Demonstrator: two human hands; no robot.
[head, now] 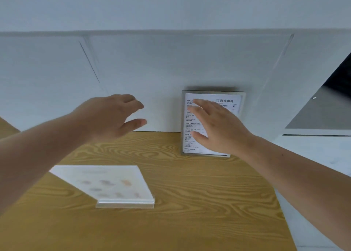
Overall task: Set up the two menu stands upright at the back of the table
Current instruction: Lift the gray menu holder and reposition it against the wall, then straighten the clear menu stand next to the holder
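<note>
At the far edge of the wooden table [199, 203], against the pale wall [152, 70], one framed menu stand [235, 106] stands upright, its printed sheet facing the camera and its base resting on the tabletop. The right hand [218, 129] is spread flat in front of this stand, fingers [197, 111] splayed apart and covering the middle of the sheet; whether the palm touches the face or hovers just before it cannot be told. Nothing is clasped in this hand. To its left, and well apart from it, the left hand [112, 116] is raised above the table's back edge, fingers loosely curled, the thumb [136, 123] separated from them, with nothing held. Below the left hand, nearer the camera, the second menu stand [114, 184] lies flat on the tabletop: a clear acrylic holder with a thick base block along its near edge and a pale sheet bearing blurred coloured figures. The left forearm crosses over its left corner. Neither hand touches this lying stand. A dark panel [322, 114] slants beyond the right hand at the table's right.
</note>
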